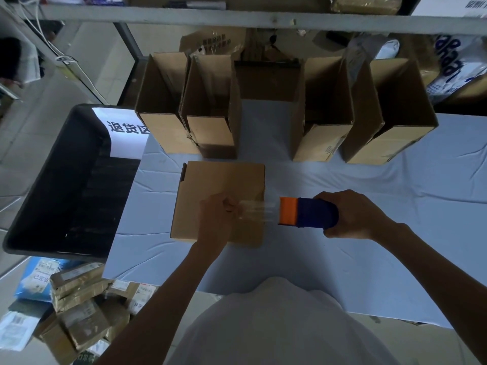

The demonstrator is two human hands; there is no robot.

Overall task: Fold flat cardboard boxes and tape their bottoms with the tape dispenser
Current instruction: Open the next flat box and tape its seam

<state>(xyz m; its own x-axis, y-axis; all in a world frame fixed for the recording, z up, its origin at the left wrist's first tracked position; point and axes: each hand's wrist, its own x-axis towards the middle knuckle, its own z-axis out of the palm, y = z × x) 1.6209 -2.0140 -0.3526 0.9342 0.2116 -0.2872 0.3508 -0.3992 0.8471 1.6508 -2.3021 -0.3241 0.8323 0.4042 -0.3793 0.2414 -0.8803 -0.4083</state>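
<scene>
A folded cardboard box stands on the pale blue table cloth, its closed bottom flaps facing up. My left hand rests over the box's near half and pinches the free end of a clear tape strip. The strip stretches right to the tape dispenser, blue with an orange front, which my right hand grips just past the box's right edge.
Several open, upright cardboard boxes line the back of the table. A black bin with a white sign stands at the left. Wrapped parcels lie on the floor at the lower left. A metal shelf rail runs overhead.
</scene>
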